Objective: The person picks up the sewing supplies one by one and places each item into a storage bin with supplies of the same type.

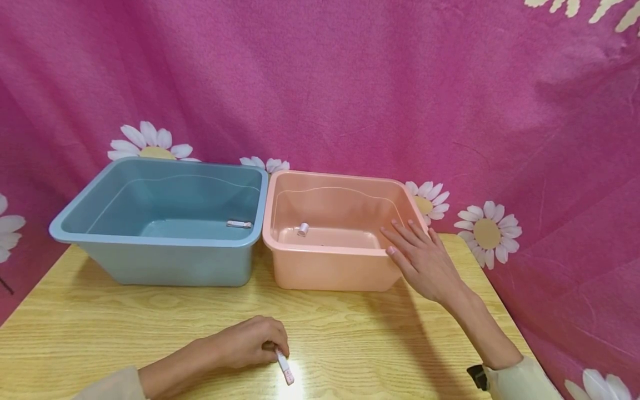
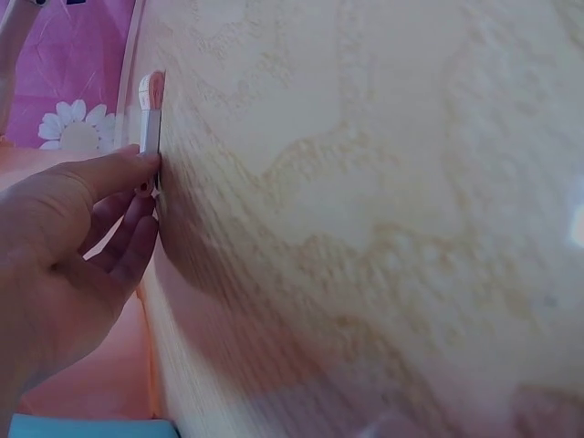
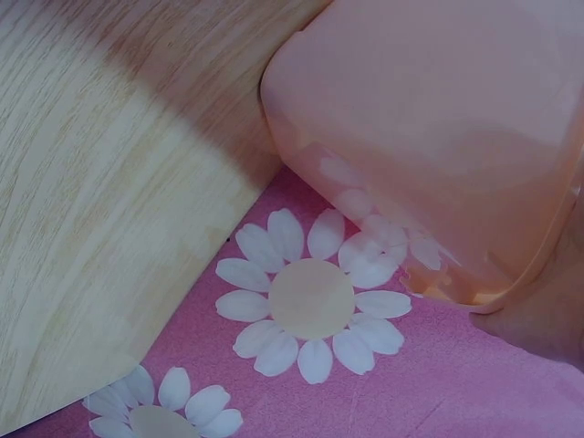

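In the head view my left hand (image 1: 255,341) is low over the table. Its thumb and fingers pinch a small, slim white-and-pink bar (image 1: 284,366). The left wrist view shows the same bar (image 2: 151,128) close to the tabletop, its rounded end pointing away from the fingers; its exact kind is unclear. My right hand (image 1: 425,264) rests at the right front corner of the pink tub (image 1: 330,272), fingers spread and straight over the rim. A small pale roll-shaped piece (image 1: 303,229) lies inside that tub.
A blue tub (image 1: 175,264) stands left of the pink one, their rims nearly touching. A small flat silvery-white piece (image 1: 239,224) lies inside it. Both stand on a wood-grain table (image 1: 330,328). Behind hangs a magenta flowered cloth (image 1: 350,83), which also runs down the right side.
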A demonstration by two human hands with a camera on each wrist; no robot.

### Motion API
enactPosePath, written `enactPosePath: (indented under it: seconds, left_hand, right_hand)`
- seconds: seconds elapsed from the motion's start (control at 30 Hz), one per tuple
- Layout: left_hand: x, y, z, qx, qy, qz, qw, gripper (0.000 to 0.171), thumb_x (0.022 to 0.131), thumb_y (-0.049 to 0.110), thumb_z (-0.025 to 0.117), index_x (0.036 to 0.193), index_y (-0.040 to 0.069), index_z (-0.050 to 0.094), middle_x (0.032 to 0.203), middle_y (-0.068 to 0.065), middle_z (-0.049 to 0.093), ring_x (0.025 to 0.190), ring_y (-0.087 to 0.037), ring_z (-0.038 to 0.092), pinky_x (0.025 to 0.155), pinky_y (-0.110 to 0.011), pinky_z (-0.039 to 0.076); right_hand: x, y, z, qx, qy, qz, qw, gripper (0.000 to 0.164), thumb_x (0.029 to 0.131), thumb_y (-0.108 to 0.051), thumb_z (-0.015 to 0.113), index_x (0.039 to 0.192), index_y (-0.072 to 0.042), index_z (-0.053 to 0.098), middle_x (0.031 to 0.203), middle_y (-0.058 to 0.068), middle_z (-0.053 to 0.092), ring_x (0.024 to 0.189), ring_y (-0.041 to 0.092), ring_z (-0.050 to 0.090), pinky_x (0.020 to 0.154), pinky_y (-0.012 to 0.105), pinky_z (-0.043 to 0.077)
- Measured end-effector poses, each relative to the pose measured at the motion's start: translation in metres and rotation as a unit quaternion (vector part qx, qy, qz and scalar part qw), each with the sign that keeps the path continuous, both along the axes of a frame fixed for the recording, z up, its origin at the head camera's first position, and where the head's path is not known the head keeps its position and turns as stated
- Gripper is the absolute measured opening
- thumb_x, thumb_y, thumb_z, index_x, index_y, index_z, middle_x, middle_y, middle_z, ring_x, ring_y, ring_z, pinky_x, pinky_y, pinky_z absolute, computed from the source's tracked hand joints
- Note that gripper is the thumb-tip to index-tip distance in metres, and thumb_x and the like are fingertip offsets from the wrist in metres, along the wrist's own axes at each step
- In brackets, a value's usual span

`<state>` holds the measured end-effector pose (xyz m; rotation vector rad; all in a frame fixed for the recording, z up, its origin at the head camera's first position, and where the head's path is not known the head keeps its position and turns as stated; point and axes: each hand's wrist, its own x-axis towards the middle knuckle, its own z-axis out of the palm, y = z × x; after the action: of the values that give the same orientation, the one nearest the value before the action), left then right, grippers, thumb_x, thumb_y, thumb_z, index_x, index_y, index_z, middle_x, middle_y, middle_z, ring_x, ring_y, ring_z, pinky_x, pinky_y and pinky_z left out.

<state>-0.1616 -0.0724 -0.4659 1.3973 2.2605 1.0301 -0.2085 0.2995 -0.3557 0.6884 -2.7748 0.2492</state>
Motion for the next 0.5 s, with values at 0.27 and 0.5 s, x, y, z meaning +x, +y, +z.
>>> enactPosePath:
  seconds: [0.27,0.5]
  left_hand:
    - [0.0008,0.0004,0.0013,-0.011,0.004,0.006,0.9999,0.016,0.090,0.000,0.072,0.095,0.015,0.077,0.088,0.014,0.061,0.077,0.004,0.051,0.069,-0.015,0.048]
    - [0.0015,-0.0009,0.0025,-0.008,-0.015,0.012,0.9998,0.014,0.091,0.002,0.070,0.096,0.014,0.075,0.089,0.010,0.064,0.077,0.003,0.051,0.069,-0.017,0.049]
  right_hand:
    - [0.0001,0.0003,-0.0004,-0.001,0.004,0.001,1.000,0.048,0.107,-0.038,0.042,0.150,-0.017,0.048,0.155,0.008,0.040,0.146,0.039,0.024,0.113,0.065,0.012]
    - [0.0006,-0.0004,-0.0001,-0.002,0.005,0.003,1.000,0.048,0.107,-0.037,0.042,0.149,-0.016,0.049,0.156,0.008,0.039,0.146,0.039,0.024,0.113,0.066,0.012]
